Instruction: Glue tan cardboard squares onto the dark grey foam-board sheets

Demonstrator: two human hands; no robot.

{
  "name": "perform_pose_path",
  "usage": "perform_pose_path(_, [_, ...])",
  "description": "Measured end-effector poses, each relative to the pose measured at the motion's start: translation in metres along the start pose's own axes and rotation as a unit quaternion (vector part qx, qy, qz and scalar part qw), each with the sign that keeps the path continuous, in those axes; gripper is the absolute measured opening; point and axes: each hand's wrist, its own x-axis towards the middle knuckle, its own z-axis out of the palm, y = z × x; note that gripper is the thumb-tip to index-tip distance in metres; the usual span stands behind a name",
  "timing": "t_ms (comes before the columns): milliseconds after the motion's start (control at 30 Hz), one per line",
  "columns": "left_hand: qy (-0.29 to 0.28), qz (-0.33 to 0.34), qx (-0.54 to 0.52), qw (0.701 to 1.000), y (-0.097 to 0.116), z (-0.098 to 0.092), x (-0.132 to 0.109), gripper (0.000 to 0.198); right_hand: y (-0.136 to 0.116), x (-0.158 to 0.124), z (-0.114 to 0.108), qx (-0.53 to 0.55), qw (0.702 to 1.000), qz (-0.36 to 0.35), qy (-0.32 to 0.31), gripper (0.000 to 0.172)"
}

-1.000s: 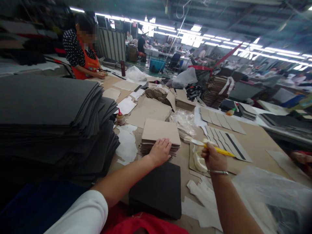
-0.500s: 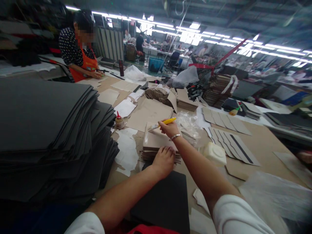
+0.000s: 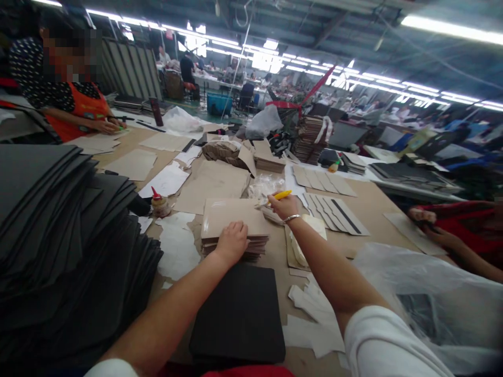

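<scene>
At center frame, a half-open left hand [image 3: 232,244] rests on the near edge of a cardboard stack [image 3: 226,213]; the right hand [image 3: 282,204], closed around a yellow-handled brush [image 3: 283,195], aims it leftward at the stack's upper-right corner.

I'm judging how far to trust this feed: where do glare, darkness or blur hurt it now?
Head view, top: ceiling tube and windows burn to white. Head view, left: dark stack loses its lower detail in shadow. Head view, centre: board stack shows pale shine near its left edge; brush in the right hand has an indistinct tip. Head view, background: blue bin looks soft.
</scene>
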Motion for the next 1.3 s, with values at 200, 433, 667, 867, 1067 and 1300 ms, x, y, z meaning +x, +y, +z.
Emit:
perform_pose_path(200, [-0.024,0.026,0.015,0.999,-0.003,-0.007,0.012,0.016,0.008,-0.070,-0.040,-0.032,0.995,-0.053,-0.075,0.022])
perform_pose_path(433, [-0.050,0.026,0.017,0.998,0.005,-0.010,0.010,0.021,-0.045,-0.042,0.011,0.101,0.992,-0.074,-0.034,0.022])
perform_pose_path(667, [-0.068,0.012,0.015,0.997,0.003,-0.012,0.009,0.023,-0.087,0.003,0.105,0.117,0.971,0.017,-0.210,0.013])
perform_pose_path(867, [-0.112,-0.002,-0.007,0.994,-0.003,-0.025,0.016,0.022,-0.037,0.022,0.056,0.050,0.994,0.046,-0.080,0.013])
perform_pose_path(1067, [-0.120,0.022,-0.008,0.993,-0.004,-0.034,0.023,0.021,-0.009,-0.002,-0.020,0.011,0.999,0.052,0.003,0.015])
perform_pose_path(1300, [0.074,-0.033,-0.008,0.997,-0.002,-0.074,-0.002,0.019,-0.033,-0.080,-0.090,0.239,0.968,-0.025,0.072,0.049])
